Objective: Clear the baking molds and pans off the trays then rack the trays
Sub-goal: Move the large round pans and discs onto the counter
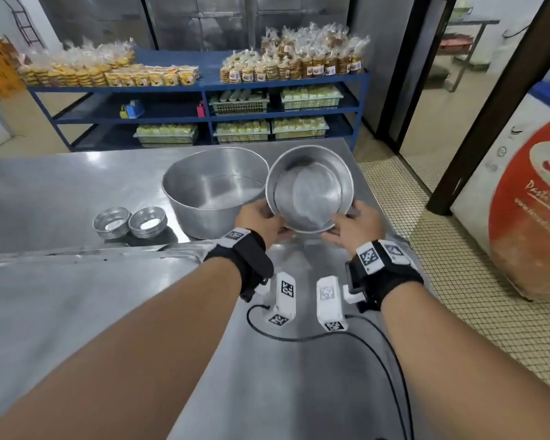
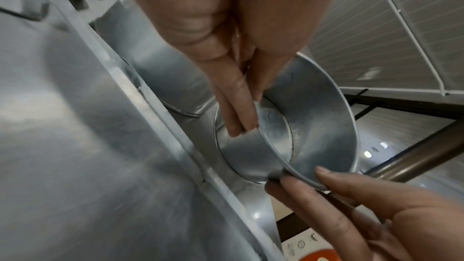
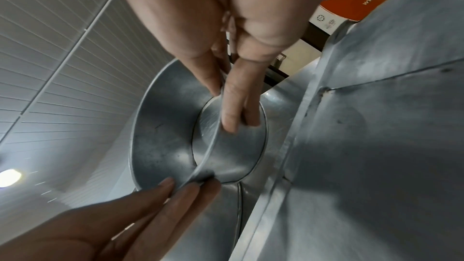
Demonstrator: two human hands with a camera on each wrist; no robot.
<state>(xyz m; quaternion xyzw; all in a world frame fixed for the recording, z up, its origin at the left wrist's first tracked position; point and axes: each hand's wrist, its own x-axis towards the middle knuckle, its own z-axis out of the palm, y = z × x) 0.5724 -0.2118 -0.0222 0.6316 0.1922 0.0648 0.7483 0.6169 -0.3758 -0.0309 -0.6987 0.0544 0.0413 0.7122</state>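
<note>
I hold a round metal cake pan (image 1: 308, 188) with both hands, lifted and tilted so its inside faces me. My left hand (image 1: 272, 219) pinches its near-left rim, thumb inside and fingers under the base. My right hand (image 1: 343, 220) pinches the near-right rim the same way. The left wrist view shows my left hand (image 2: 251, 112) on the pan (image 2: 314, 126); the right wrist view shows my right hand (image 3: 226, 106) on the pan (image 3: 163, 136). A large deep round pan (image 1: 213, 192) stands just left of it on the steel table (image 1: 45, 192). Flat metal trays (image 1: 77, 296) lie under my forearms.
Two stacks of small fluted molds (image 1: 111, 222) (image 1: 148, 221) sit left of the large pan. Blue shelves (image 1: 204, 85) with bagged baked goods stand behind the table. A freezer with a red sticker (image 1: 527, 201) and tiled floor (image 1: 426, 249) lie to the right.
</note>
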